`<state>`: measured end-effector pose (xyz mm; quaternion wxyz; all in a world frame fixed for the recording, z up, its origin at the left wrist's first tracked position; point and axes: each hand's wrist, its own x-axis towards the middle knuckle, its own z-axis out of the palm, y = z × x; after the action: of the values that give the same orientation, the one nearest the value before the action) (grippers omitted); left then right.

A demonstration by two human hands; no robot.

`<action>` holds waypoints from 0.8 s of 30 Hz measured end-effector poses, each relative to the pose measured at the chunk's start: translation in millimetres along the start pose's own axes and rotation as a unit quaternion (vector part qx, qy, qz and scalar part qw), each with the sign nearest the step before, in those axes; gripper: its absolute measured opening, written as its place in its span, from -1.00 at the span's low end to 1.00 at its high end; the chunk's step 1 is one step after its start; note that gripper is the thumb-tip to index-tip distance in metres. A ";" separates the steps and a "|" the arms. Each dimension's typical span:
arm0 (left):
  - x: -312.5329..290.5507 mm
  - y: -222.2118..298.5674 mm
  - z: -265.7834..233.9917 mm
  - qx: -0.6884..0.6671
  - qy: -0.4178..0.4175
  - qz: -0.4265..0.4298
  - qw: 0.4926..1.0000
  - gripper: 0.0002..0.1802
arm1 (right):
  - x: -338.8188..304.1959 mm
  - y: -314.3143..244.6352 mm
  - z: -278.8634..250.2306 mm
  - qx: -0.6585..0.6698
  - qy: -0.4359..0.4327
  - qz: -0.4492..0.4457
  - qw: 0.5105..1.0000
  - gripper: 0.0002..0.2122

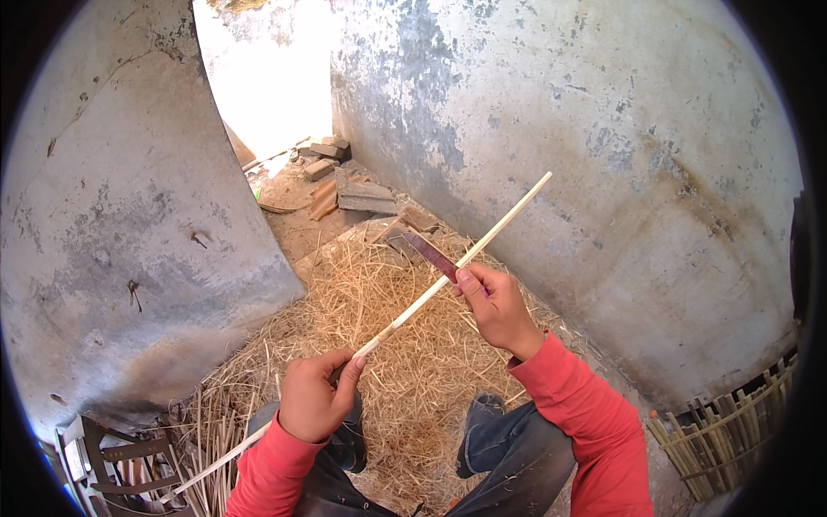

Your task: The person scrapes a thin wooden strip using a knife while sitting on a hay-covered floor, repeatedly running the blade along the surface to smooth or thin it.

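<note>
A long pale wooden strip slants across the view, from low at the left up to the far right. My left hand is closed round its lower part, and the strip's tail runs out behind the left wrist. Further up, my right hand grips a knife with a flat, reddish-brown blade. That blade points up and left, crossing the strip where the right thumb presses against it. The knife's handle is mostly hidden in the fingers.
Pale shavings cover the floor between my legs. Bricks and tiles lie by the far opening. Peeling walls stand on both sides. Thin strips and a dark frame sit at lower left; a slatted basket stands at lower right.
</note>
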<state>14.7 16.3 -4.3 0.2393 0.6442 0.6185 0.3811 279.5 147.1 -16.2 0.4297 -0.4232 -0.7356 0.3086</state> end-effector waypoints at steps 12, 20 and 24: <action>-1.0 -6.0 0.6 -0.004 -0.015 -0.006 1.000 -0.76 | 0.7 4.5 2.4 0.008 0.011 -0.003 1.000 -0.66; -0.4 -7.1 16.0 0.100 0.059 0.082 0.990 -0.87 | -7.2 -13.9 18.5 0.064 -0.066 0.070 0.993 -0.76; 0.9 -5.2 26.0 0.141 0.080 0.102 0.982 -0.89 | -8.3 -21.9 28.2 0.069 -0.091 0.081 0.990 -0.75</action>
<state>31.9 22.0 -23.6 0.0559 0.6989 0.6137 0.3630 248.7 127.2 -13.7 0.3627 -0.4214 -0.7117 0.4293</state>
